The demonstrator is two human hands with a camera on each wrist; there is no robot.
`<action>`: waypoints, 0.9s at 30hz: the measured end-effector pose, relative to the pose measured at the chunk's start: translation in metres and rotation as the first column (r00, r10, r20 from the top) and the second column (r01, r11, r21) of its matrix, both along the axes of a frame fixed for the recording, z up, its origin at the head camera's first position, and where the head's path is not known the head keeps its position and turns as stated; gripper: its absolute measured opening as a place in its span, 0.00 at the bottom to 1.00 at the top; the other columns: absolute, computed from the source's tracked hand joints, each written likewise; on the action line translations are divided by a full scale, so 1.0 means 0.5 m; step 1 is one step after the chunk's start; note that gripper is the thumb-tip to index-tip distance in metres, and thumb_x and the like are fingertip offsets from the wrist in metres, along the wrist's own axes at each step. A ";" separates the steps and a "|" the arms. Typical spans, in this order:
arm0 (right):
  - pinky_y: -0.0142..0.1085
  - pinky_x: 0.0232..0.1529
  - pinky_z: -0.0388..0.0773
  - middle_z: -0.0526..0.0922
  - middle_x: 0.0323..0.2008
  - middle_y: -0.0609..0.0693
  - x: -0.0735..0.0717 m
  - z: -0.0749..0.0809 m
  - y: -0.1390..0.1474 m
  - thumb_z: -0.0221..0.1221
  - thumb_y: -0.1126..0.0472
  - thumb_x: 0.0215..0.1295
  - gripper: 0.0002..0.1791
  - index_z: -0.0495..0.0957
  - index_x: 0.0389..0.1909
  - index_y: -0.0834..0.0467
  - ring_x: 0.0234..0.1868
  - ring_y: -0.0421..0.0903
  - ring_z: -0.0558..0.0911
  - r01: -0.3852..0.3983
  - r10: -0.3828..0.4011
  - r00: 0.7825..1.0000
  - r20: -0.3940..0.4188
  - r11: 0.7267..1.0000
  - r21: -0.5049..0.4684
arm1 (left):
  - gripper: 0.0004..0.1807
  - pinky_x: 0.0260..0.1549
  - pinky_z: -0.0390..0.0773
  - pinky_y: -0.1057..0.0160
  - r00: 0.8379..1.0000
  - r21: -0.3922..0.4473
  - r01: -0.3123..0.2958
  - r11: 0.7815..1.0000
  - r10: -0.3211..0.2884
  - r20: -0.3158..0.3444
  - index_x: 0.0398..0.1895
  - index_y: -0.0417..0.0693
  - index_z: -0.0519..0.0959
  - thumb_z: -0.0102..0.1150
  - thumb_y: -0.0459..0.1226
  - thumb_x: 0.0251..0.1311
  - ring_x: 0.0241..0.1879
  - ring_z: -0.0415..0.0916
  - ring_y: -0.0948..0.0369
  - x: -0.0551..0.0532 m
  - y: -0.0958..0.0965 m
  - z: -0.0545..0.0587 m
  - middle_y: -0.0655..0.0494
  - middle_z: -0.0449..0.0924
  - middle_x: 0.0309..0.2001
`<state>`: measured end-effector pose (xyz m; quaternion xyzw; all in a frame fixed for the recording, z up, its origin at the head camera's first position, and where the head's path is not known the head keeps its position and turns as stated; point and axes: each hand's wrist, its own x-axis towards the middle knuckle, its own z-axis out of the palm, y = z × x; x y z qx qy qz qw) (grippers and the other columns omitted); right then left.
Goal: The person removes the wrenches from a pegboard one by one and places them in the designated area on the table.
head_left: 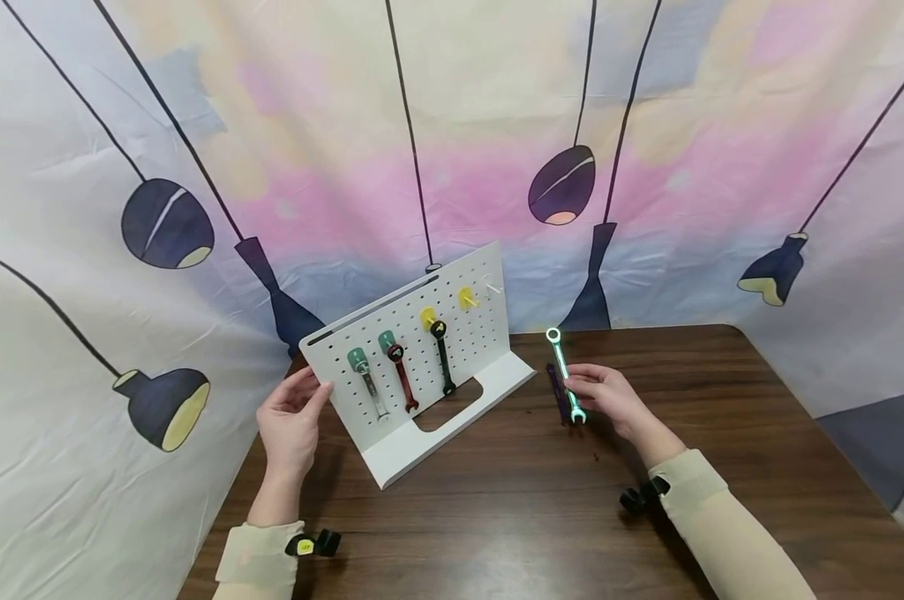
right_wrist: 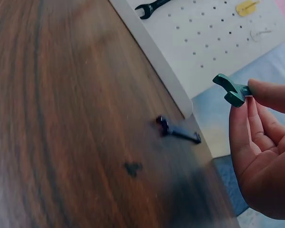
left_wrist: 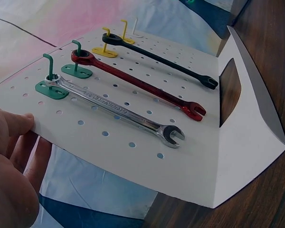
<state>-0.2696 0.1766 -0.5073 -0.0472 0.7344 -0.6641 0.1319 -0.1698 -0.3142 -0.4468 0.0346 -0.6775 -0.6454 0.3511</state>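
My left hand [head_left: 290, 429] grips the left edge of a white pegboard stand [head_left: 407, 458], thumb on the front and fingers behind. On its hooks hang a silver wrench [left_wrist: 109, 104], a red wrench [left_wrist: 137, 84] and a black wrench [left_wrist: 164, 61], open ends down. To the right of the board, my right hand [head_left: 609, 396] pinches a metallic green wrench [head_left: 561, 367] between thumb and fingers, ring end up. In the right wrist view only the green wrench's open end [right_wrist: 235, 97] shows clearly. A dark purple wrench [right_wrist: 180, 134] lies on the table close to that hand.
A yellow hook [head_left: 467, 297] and a white hook [head_left: 492, 287] on the board's right side carry nothing. The stand rests on a dark wooden table [head_left: 496, 517]. Behind it hangs a patterned cloth [head_left: 481, 125].
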 end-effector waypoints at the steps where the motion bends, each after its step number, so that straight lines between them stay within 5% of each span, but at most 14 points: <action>1: 0.34 0.49 0.84 0.82 0.63 0.62 0.000 -0.002 0.003 0.65 0.57 0.78 0.31 0.71 0.73 0.69 0.48 0.38 0.85 0.007 -0.007 1.000 0.004 1.000 0.002 | 0.18 0.35 0.82 0.73 1.000 0.002 -0.003 1.000 0.003 0.000 0.55 0.33 0.87 0.75 0.22 0.60 0.37 0.84 0.64 0.000 0.000 -0.001 0.61 0.89 0.38; 27: 0.41 0.54 0.86 0.80 0.64 0.67 -0.002 -0.055 0.019 0.63 0.61 0.78 0.27 0.73 0.72 0.69 0.58 0.53 0.85 0.065 -0.068 0.998 0.014 0.984 0.166 | 0.18 0.35 0.82 0.74 1.000 0.040 0.001 0.999 0.000 -0.017 0.55 0.32 0.86 0.74 0.23 0.61 0.37 0.83 0.64 0.004 0.009 0.001 0.61 0.89 0.37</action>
